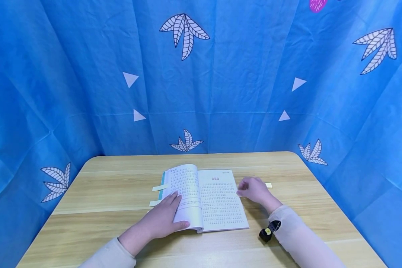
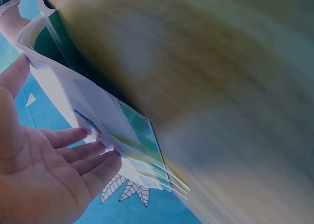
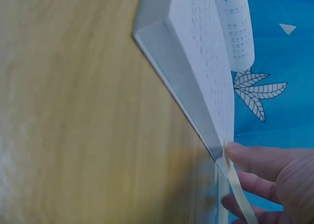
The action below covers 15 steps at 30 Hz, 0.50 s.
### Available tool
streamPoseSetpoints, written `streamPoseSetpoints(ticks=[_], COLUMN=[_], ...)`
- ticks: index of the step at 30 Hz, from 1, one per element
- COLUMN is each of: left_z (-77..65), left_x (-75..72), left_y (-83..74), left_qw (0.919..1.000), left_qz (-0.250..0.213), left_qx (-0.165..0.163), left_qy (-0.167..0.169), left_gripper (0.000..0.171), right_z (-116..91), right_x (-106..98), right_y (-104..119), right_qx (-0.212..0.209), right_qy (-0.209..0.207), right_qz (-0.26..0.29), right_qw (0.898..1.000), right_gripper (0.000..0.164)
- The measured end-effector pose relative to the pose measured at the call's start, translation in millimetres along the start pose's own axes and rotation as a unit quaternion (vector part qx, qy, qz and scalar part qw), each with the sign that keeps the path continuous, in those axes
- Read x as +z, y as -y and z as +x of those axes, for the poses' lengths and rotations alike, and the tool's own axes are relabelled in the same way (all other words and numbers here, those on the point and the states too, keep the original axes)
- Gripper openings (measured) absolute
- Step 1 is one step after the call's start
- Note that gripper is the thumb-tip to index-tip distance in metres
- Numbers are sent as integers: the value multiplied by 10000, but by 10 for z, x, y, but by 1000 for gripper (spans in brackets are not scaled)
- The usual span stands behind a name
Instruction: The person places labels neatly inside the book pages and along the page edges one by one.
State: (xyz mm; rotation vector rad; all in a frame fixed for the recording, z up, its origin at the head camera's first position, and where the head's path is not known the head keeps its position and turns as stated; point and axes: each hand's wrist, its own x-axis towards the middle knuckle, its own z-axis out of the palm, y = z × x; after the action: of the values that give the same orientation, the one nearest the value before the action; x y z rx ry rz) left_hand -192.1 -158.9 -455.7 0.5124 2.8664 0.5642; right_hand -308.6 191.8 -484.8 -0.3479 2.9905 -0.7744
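1. An open book [image 1: 206, 197] lies flat near the middle of the wooden bench [image 1: 104, 186], its printed pages facing up
2. The left hand [image 1: 160, 219] rests on the left page, fingers nearly straight and spread, thumb along the lower edge where the pages curl; its grip is apart, pressing and not clasping
3. The right hand [image 1: 254, 190] sits just beside the right edge of the book; in the right wrist view its fingertips [image 3: 245, 157] pinch a thin pale paper strip [image 3: 238, 189] at the corner of the book, so this grip is clamped on the strip
4. Two more pale strips [image 1: 159, 188] stick out from under the left edge of the book
5. A small black and yellow device [image 1: 268, 230] is strapped at the right wrist
6. A blue cloth [image 1: 221, 93] with leaf prints hangs behind the bench
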Motion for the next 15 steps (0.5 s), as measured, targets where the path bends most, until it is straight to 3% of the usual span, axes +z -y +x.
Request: streamPoseSetpoints(ticks=[6, 15], left_z=[0, 2], left_x=[-2, 0], left_y=[-2, -2], left_qw=[10000, 10000], left_qz=[24, 14], left_qx=[-14, -48], left_qy=[4, 25], left_gripper=[98, 98], right_z=[-9, 4], right_x=[-13, -13], right_y=[2, -24], right_qx=[88, 143], right_qy=[-362, -389], right_qz=[-446, -635], right_qw=[9983, 9971], right_gripper=[45, 77])
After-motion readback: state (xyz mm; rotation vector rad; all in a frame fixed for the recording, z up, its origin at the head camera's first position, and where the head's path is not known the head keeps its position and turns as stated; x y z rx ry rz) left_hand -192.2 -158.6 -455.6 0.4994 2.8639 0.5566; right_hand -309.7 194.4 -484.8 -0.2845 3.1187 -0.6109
